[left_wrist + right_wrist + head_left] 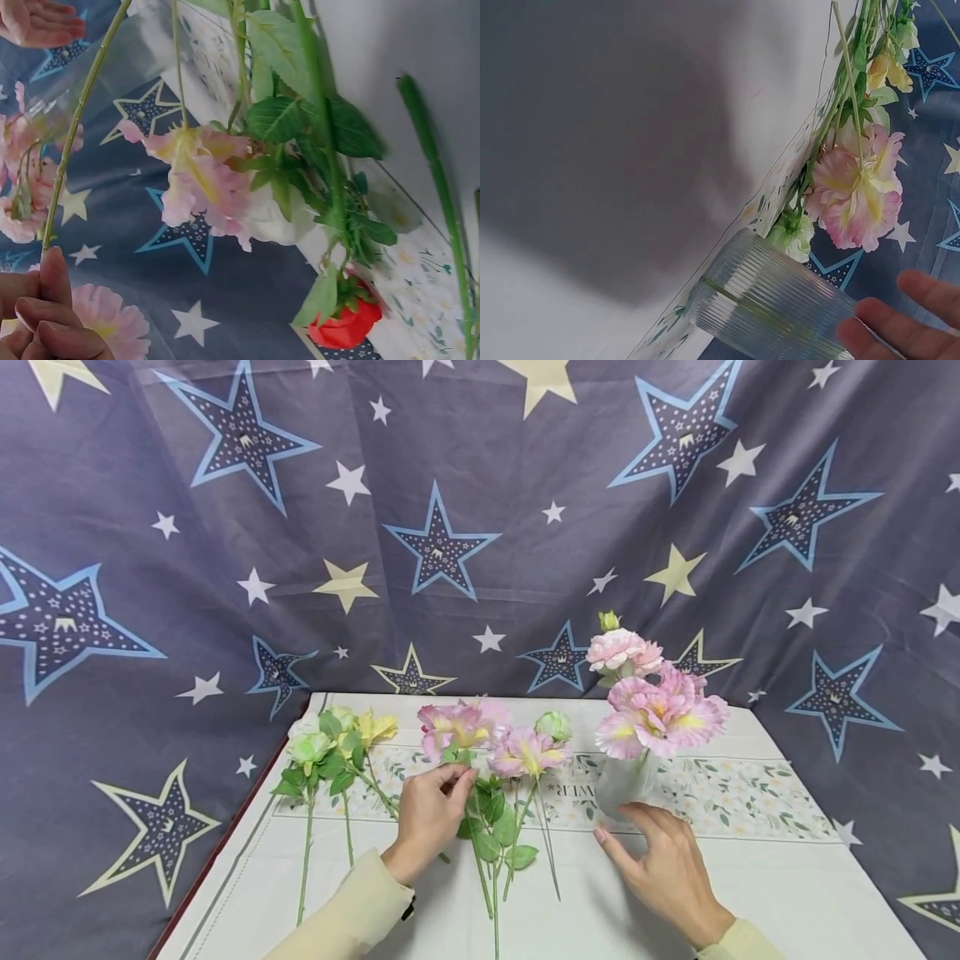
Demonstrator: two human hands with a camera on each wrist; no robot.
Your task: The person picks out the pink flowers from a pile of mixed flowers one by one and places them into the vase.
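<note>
1. Fingertips of the left hand [433,810] are pinching 1 thin stem [80,112] (which bloom it is carrying, the overlap is leaving unclear). So small a hold could be letting the stem twist or slip, since its flower end may be heavier.

2. Fingers of the right hand [667,860] are spreading apart beside the clear ribbed vase [757,300], not wrapping it; whether they are touching it, the views are not settling. A careless nudge there could be sliding the vase, as no firm grip is steadying it.

3. The vase is standing on the patterned band [738,793] of the white tablecloth [675,935], right of the loose flowers. A wide pink-and-yellow flower [663,710] and a paler pink flower [617,652] are rising above it, so top weight could be tipping it if either is getting knocked.

4. Loose stems and green leaves [517,857] are crowding just beside the left hand. Lifting the pinched stem could be snagging these neighbours and dragging them along.

5. The wide flower is overhanging the vase and hiding its mouth from the head view. Anything reaching that opening could be missing it, or bending petals, because the bloom is blocking sight.
</note>
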